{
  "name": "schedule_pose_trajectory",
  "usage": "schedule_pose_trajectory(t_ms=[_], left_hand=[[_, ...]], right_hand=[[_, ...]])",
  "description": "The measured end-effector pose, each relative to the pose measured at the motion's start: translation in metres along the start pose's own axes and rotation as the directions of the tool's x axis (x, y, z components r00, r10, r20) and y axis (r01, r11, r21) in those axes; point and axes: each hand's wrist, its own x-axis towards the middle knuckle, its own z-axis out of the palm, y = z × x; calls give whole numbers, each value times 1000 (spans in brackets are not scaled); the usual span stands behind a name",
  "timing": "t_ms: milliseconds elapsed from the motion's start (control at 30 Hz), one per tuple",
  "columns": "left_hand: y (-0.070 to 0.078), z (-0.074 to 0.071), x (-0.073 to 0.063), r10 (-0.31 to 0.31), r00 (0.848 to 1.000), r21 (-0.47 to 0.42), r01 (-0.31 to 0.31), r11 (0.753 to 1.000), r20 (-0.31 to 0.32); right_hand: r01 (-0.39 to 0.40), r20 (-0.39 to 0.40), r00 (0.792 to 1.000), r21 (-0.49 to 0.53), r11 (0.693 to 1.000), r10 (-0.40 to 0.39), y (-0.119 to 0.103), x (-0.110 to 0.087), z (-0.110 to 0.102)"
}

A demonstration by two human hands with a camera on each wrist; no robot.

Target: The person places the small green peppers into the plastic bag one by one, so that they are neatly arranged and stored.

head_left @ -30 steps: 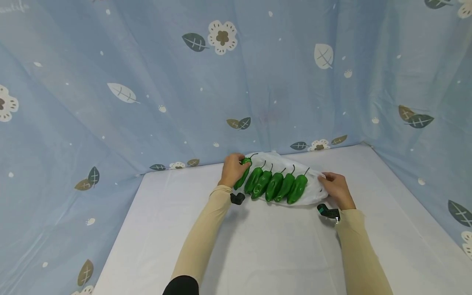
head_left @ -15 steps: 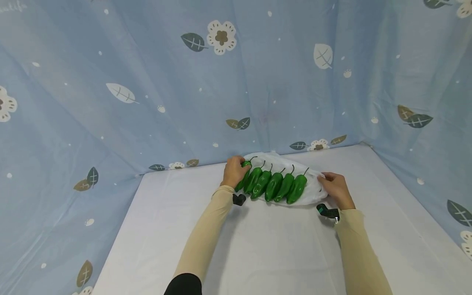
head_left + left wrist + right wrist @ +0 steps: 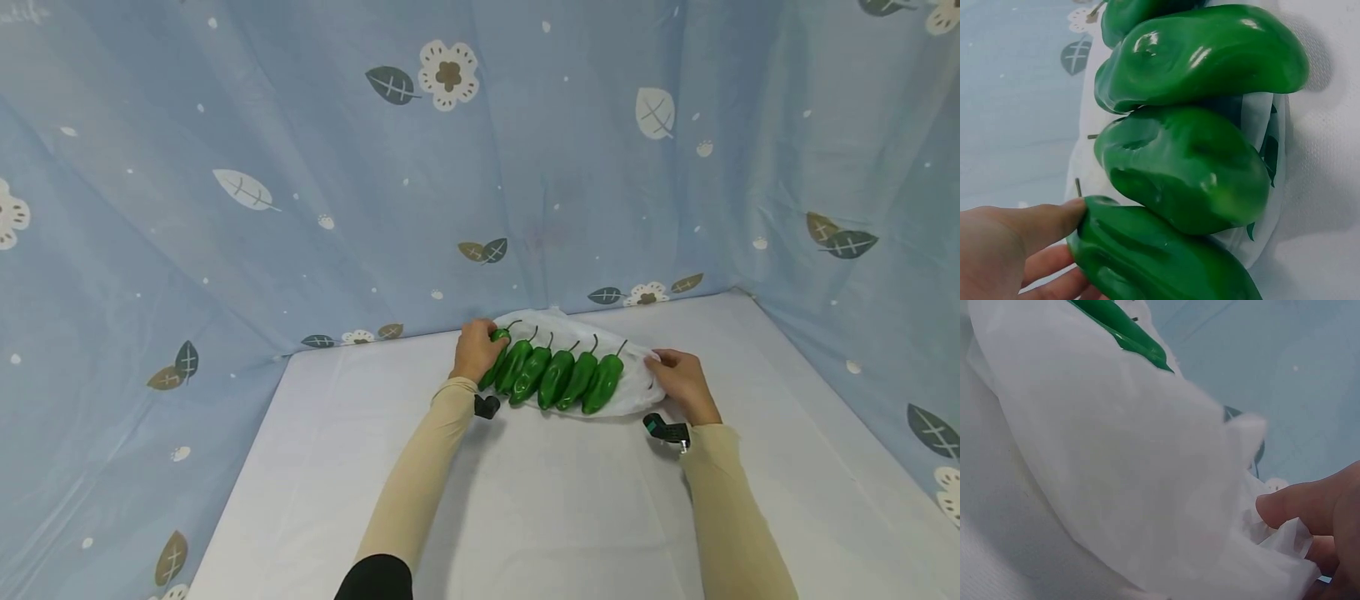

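Observation:
Several green peppers lie side by side in a slanting row on a white plastic bag, stems pointing to the back. My left hand holds the leftmost pepper by its stem end, thumb on top and fingers underneath in the left wrist view. That pepper touches its neighbour. At the bag's right end my right hand pinches the crumpled plastic between thumb and fingers. In the right wrist view the bag spreads out from the thumb, and a green pepper shows beyond it.
A white cloth covers the table, which extends in front of the bag and to both sides. Behind the bag hangs a blue patterned curtain, close to the back edge. Small black wrist cameras sit near both hands.
My left hand has moved slightly right and forward with the leftmost pepper, bringing it against the row. My right hand stays in place on the bag's end.

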Motion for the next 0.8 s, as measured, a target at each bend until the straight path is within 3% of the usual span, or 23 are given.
schedule_pose_trajectory(t_ms=[800], left_hand=[[-4,2,-3,25,999,20,-26,999,24]], right_hand=[[-5,-6,1000,-8,1000,4,0,1,2]])
